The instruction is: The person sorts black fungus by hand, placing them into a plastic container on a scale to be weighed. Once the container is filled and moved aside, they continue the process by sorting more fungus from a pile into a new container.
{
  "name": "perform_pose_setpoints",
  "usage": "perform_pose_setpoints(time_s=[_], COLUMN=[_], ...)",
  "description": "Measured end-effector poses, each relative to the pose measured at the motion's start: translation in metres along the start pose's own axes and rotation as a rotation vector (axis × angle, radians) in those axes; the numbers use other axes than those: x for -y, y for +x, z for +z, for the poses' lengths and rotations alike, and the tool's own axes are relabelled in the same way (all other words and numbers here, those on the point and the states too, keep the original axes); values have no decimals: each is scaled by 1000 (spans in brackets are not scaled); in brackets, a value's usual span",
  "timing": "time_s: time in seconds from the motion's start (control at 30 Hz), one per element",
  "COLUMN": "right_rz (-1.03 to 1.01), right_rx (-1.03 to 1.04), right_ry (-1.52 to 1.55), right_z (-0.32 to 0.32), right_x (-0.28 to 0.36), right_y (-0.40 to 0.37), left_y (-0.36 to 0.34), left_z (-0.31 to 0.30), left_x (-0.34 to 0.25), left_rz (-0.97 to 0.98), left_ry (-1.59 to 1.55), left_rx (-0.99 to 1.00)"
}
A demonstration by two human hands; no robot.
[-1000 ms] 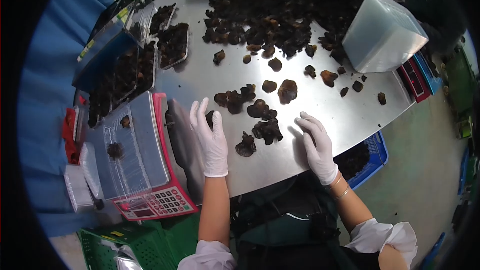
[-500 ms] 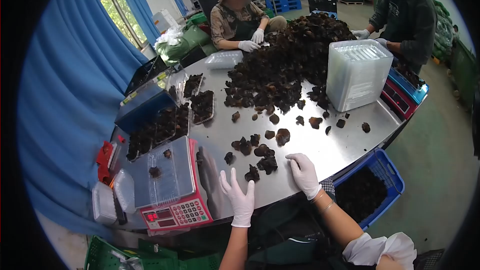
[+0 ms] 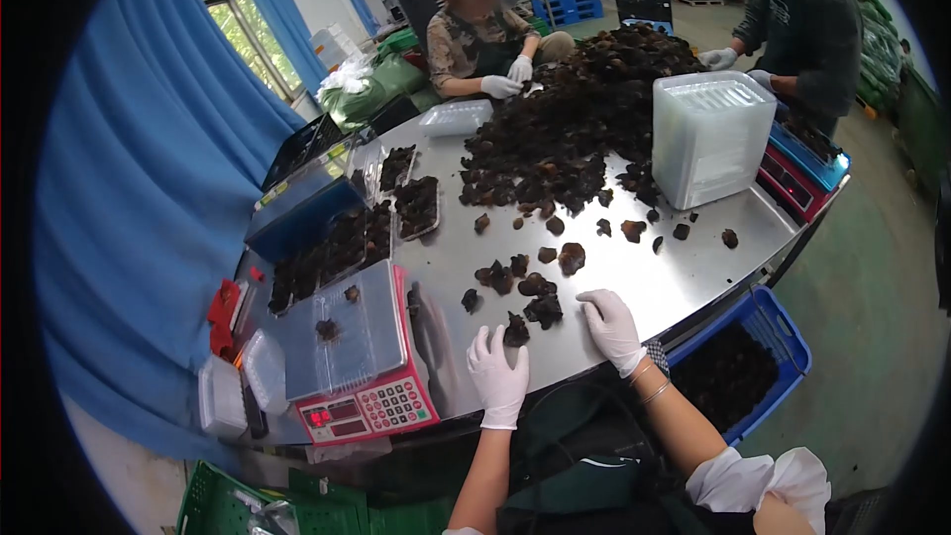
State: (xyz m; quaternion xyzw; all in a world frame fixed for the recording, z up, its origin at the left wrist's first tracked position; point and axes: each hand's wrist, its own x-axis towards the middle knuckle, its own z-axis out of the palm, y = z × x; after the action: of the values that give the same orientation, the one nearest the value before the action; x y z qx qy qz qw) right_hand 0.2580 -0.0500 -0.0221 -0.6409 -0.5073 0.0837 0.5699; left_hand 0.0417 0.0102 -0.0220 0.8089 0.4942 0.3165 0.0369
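Observation:
Loose pieces of black wood ear mushroom (image 3: 543, 312) lie on the steel table in front of me. My left hand (image 3: 498, 378), in a white glove, has its fingertips right at the nearest wood ear piece (image 3: 516, 329); thumb and fingers are apart. To the right of this small group, my right hand (image 3: 614, 331), also gloved, is low over the table edge with fingers loosely bent and no mushroom showing in it. Left of my hands stands a red-framed digital scale (image 3: 369, 410). On its plate is a clear plastic tray (image 3: 347, 347) with two small wood ear pieces.
A big wood ear heap (image 3: 565, 129) covers the table's far side. Stacked clear trays (image 3: 711, 144) stand right, filled trays (image 3: 416, 206) left. A blue basket (image 3: 788, 347) with wood ears sits below the right edge. Two gloved people (image 3: 485, 35) (image 3: 807, 30) are across the table.
My left hand has moved up to the nearest wood ear piece, its fingers drawing closer together. My right hand stays beside the group. The whole view has shifted slightly.

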Motion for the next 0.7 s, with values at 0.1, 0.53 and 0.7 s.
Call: perform_pose_setpoints(time_s=[0.1,0.53,0.7], right_rz=[-44,168,100], right_rx=[-6,117,104], right_ry=[-26,234,170], right_z=[0,2,2], right_x=[-4,-18,-11], right_y=[2,2,4], left_y=[1,1,4], left_z=[0,-7,-5], left_x=[-2,-11,-11], left_rz=[21,-100,-92], left_ry=[-18,-55,-53], left_rx=[32,89,106])
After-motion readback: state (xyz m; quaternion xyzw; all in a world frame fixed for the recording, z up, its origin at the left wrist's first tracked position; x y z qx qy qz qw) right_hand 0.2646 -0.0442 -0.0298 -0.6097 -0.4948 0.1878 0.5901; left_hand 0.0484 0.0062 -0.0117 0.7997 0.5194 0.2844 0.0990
